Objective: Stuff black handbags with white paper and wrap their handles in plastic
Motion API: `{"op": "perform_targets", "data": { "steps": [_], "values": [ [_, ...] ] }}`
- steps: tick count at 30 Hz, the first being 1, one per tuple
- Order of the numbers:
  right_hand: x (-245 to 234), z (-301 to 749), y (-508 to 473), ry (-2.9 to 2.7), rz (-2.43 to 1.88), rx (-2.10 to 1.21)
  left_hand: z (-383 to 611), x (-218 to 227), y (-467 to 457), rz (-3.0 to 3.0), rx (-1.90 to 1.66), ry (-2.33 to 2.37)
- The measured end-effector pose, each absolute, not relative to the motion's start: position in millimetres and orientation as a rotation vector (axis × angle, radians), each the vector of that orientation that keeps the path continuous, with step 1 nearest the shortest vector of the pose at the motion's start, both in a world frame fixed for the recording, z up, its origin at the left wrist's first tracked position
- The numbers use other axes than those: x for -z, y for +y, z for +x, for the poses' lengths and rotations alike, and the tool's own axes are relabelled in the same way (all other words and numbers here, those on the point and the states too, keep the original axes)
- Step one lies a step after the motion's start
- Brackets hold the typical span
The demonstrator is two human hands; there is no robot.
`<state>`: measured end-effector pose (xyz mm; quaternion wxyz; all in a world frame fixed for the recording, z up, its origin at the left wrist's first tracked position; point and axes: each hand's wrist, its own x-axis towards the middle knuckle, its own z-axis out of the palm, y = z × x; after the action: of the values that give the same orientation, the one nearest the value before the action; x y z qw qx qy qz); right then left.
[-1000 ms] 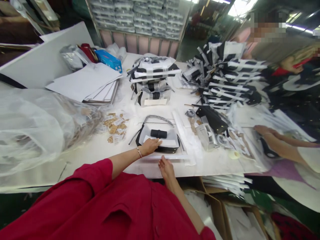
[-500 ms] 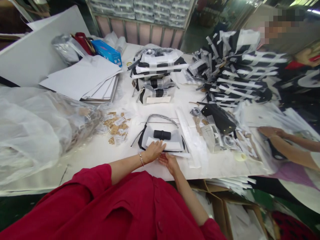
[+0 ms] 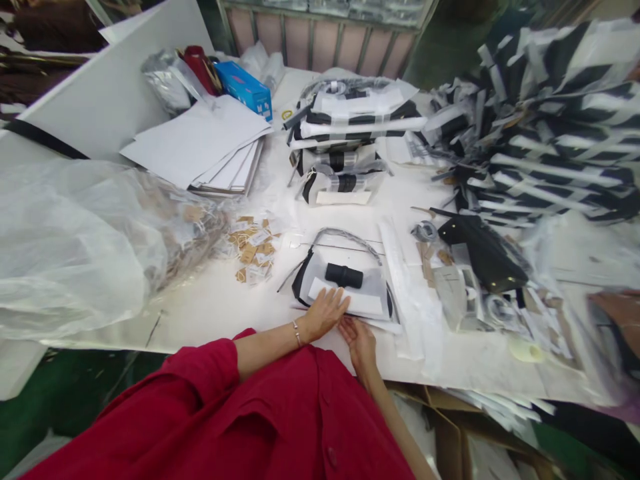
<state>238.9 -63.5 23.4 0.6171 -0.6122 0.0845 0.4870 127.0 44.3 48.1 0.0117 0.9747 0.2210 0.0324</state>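
A black handbag wrapped in white paper (image 3: pixel 345 290) lies flat near the table's front edge, with a black rolled piece (image 3: pixel 344 275) on top and a grey chain strap (image 3: pixel 345 235) arching behind it. My left hand (image 3: pixel 324 312) rests flat on the bag's front left corner, fingers stretched out. My right hand (image 3: pixel 361 340) sits just below the bag's front edge, fingers curled at a white paper strip (image 3: pixel 375 325); whether it grips the strip is unclear.
A stack of wrapped black-and-white bags (image 3: pixel 350 143) stands behind, a bigger heap (image 3: pixel 545 133) at the right. Loose tags (image 3: pixel 253 245), a clear plastic bag (image 3: pixel 85 247), white paper sheets (image 3: pixel 205 140) and a blue box (image 3: pixel 245 87) lie left. Cardboard boxes (image 3: pixel 450 427) sit below the table (image 3: pixel 210 313).
My right hand has moved up from the table edge to the bag's front edge beside my left hand. The view has tilted down and shifted; the other person's arm at right is now blurred.
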Motion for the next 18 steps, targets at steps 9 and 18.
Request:
{"op": "perform_targets", "data": {
  "steps": [9, 18],
  "values": [
    [-29.4, 220.3, -48.1, 0.235, -1.328, -1.039, 126.7, -56.6, 53.1, 3.034, -0.128, 0.644],
    [-19.8, 235.7, -62.0, 0.417, -1.383, -1.165, 121.1, -52.4, 57.1, 3.01, -0.118, 0.559]
  ]
}}
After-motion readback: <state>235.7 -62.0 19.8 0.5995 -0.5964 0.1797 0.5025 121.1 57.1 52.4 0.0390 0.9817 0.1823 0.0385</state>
